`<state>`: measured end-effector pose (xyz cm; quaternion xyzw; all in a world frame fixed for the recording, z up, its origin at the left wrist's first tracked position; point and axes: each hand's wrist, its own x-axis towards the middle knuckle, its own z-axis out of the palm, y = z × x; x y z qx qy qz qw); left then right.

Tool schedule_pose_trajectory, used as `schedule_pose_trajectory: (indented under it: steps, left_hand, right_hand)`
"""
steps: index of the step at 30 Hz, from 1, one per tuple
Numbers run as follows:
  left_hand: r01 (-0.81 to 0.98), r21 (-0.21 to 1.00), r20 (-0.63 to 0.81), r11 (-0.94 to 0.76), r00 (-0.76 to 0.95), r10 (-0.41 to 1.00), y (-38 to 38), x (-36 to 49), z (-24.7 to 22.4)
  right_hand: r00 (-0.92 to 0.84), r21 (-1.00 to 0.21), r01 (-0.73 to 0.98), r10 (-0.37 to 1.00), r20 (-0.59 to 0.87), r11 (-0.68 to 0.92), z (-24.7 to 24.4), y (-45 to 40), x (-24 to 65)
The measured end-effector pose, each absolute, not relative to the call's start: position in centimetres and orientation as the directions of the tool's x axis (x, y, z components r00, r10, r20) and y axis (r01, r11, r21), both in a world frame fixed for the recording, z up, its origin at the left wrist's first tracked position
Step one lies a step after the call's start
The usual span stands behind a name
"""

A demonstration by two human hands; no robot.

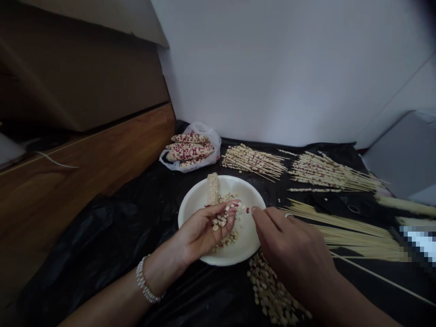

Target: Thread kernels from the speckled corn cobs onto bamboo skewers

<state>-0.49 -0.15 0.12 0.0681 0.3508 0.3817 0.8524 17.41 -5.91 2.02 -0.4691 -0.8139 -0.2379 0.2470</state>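
Note:
My left hand (211, 222), palm up with curled fingers, cradles pale corn kernels (220, 221) over a white bowl (189, 200). Its fingertips close near a few white and red kernels (242, 207) at the tip of a bamboo skewer (381, 279). My right hand (289, 231) is closed around that skewer, whose long end runs out behind the hand to the lower right. Fingers hide the skewer's middle. A mostly stripped corn cob (213, 188) leans inside the bowl among loose kernels.
Behind the bowl, a plastic bag (216, 141) holds speckled corn cobs (190, 152). Two piles of kernel-threaded skewers (252, 160) (316, 171) lie at the back. Bare skewers (354, 231) lie right; loose kernels (269, 290) lie in front, on black plastic sheeting (112, 236).

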Motion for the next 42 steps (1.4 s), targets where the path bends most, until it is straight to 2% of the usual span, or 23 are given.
schedule_pose_trajectory:
  steps: [7,13,23,42]
  left_hand:
    - [-0.602,0.505,-0.474,0.618,0.405,0.782,-0.48,-0.69,-0.13]
    - [-0.603,0.463,-0.545,0.650,0.385,0.745,-0.39,-0.70,0.35]
    - [-0.596,0.518,-0.465,0.614,0.406,0.786,-0.33,-0.86,-0.60]
    - [-0.580,0.536,-0.491,0.614,0.378,0.785,-0.32,-0.57,-0.14]
  right_hand:
    - [-0.437,0.156,0.883,0.654,0.617,0.443,1.90,-5.89,17.41]
    - [-0.444,0.145,0.877,0.659,0.608,0.458,2.03,-5.96,17.38]
    - [-0.440,0.157,0.882,0.658,0.610,0.445,1.89,-5.70,17.40]
    - [-0.439,0.166,0.889,0.690,0.575,0.427,1.99,-5.84,17.23]
